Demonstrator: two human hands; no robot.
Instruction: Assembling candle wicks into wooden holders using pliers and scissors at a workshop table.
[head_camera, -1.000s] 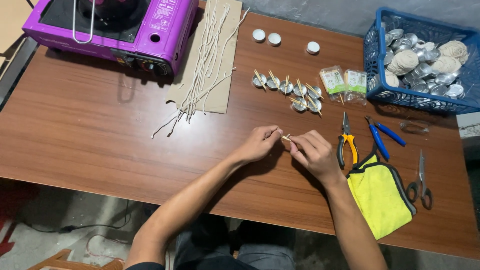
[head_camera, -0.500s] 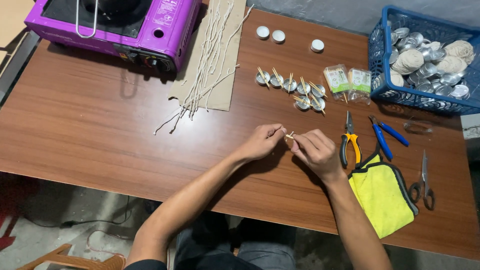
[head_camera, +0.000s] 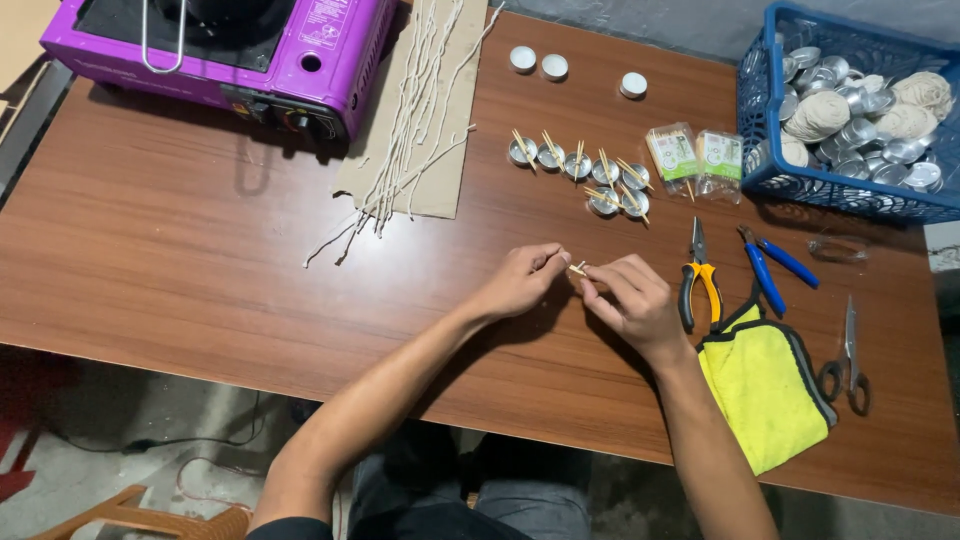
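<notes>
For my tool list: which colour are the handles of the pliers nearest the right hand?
Yellow and black handles on the pliers, seen in the head view.

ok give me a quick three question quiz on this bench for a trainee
1. True or false: both hands pinch one small stick between them.
2. Which tool lies nearest the right hand: A scissors, B yellow pliers, C blue pliers?
3. What colour is the stove?

Key
1. True: the left hand and right hand meet on the stick.
2. B: the yellow pliers lie closer than the blue pliers or scissors.
3. Purple, the stove at the table's far left.
</notes>
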